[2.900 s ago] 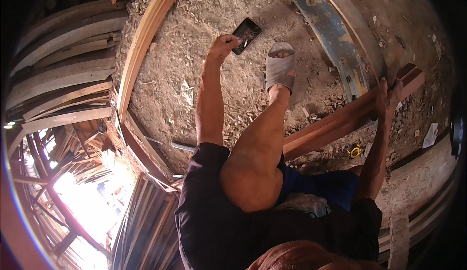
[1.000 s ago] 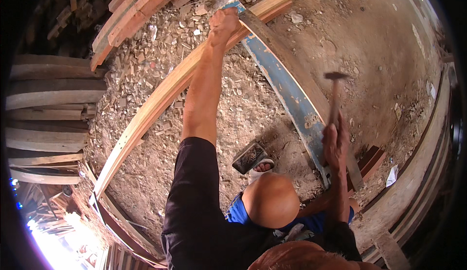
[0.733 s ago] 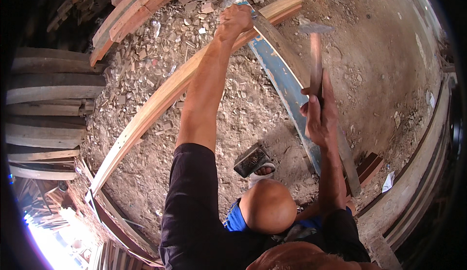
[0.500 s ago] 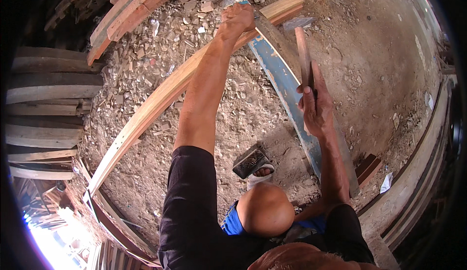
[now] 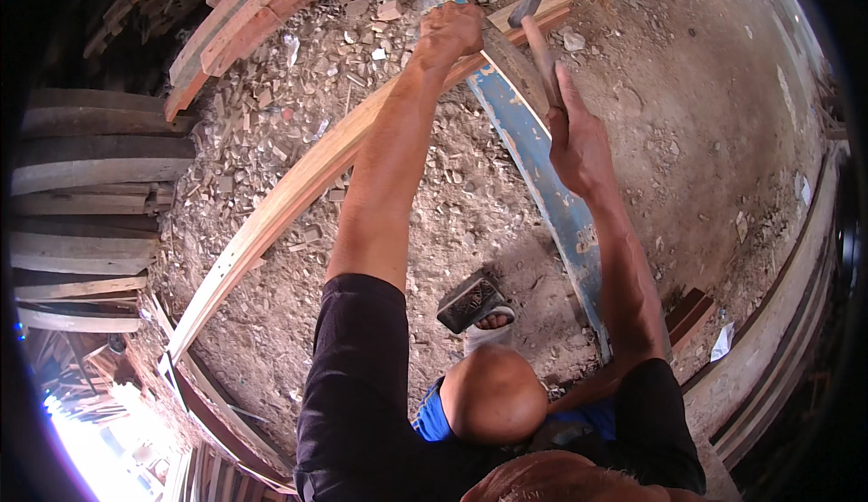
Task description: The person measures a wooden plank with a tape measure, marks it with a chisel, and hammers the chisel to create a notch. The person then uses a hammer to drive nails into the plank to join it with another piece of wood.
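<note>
Head view: the ground (image 5: 687, 140) is bare packed earth strewn with wood chips and rubble, with stacked grey weathered planks (image 5: 90, 194) at my left edge and reddish boards (image 5: 271, 4) piled at the top.

A long pale curved wooden plank (image 5: 298, 194) runs from lower left up to the top centre, where it crosses a blue-painted weathered board (image 5: 542, 176) that comes down toward my right knee.

My left hand (image 5: 452, 32) is closed at the crossing of the two, pressed on the pale plank's upper end. Whether it pinches a nail there I cannot tell.

My right hand (image 5: 579, 140) is clamped round the wooden handle of a steel-headed hammer (image 5: 533, 32), whose head sits just beside the left hand, at or just above the joint. The hands are near each other but not touching.

A dark rectangular phone-like object (image 5: 470, 301) lies on the ground just beside my sandalled foot (image 5: 491, 326).

Assessment: hammering at the joint is in hand. No driven fastener can be made out, so I judge the fixing unfinished; the rest of the plank's length lies loose on the rubble.
</note>
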A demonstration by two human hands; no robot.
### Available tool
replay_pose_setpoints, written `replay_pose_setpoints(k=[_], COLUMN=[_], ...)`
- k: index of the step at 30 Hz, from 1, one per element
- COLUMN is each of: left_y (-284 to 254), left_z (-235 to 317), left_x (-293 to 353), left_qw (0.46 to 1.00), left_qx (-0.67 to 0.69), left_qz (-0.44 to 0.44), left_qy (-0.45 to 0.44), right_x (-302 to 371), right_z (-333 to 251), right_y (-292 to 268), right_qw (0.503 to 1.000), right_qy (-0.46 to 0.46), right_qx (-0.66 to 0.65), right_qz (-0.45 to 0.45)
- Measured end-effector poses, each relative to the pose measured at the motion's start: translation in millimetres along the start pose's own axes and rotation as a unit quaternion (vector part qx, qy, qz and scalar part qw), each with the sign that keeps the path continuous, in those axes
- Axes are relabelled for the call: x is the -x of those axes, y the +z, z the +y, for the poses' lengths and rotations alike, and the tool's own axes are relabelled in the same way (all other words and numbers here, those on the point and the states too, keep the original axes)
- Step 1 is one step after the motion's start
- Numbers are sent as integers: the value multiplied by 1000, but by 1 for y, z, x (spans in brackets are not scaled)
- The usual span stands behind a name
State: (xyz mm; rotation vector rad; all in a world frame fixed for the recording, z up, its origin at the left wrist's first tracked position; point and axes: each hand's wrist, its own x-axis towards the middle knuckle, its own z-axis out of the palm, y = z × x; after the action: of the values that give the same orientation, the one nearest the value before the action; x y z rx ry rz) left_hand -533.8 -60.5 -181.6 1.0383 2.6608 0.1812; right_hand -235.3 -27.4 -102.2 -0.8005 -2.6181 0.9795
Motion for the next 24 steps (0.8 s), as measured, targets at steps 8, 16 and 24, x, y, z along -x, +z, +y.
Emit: replay_pose_setpoints(k=[8, 16, 24], left_y=[-28, -19, -15], left_z=[23, 10, 9], left_x=[22, 23, 32], left_qw=[997, 999, 996], left_qx=[-35, 40, 86], left_qz=[-68, -5, 20], left_qy=[20, 15, 15], right_x=[-25, -42, -20], right_z=[5, 17, 26], right_y=[13, 22, -3], right_qw=[994, 991, 1000], right_qy=[-72, -90, -9], right_qx=[-46, -43, -27], right_qz=[70, 89, 8])
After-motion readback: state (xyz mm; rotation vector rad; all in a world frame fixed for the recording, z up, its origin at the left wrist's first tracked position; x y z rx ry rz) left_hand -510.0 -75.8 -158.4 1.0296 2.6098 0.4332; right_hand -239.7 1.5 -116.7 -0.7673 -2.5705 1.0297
